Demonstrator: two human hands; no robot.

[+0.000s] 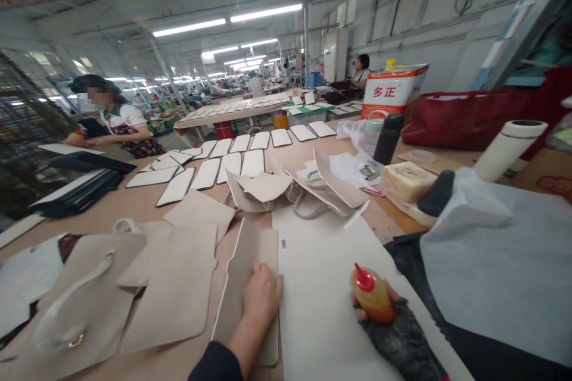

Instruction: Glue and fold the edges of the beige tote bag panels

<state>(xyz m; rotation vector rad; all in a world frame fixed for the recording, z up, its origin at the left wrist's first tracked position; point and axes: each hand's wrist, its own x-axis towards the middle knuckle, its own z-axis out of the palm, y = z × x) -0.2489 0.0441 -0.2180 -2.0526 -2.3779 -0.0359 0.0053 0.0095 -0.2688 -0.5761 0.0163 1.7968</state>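
Note:
My left hand (pixel 260 294) lies on a beige leather panel (pixel 250 274) near the table's front edge, fingers curled over its edge and pressing it down. My right hand (pixel 393 327), in a dark fingerless glove, is wrapped round a small amber glue bottle with a red cap (pixel 372 294), held upright over a white sheet (pixel 322 286). More beige bag pieces (pixel 174 286) overlap to the left, one with a handle and gold rings (pixel 75 309).
Rows of white-edged panels (pixel 232 164) lie further back. A red-and-white tin (pixel 393 92), black flask (pixel 388 138), white cylinder (pixel 509 147) and white cloth (pixel 500 250) stand to the right. A seated person (pixel 116 122) works at the left; another sits far back.

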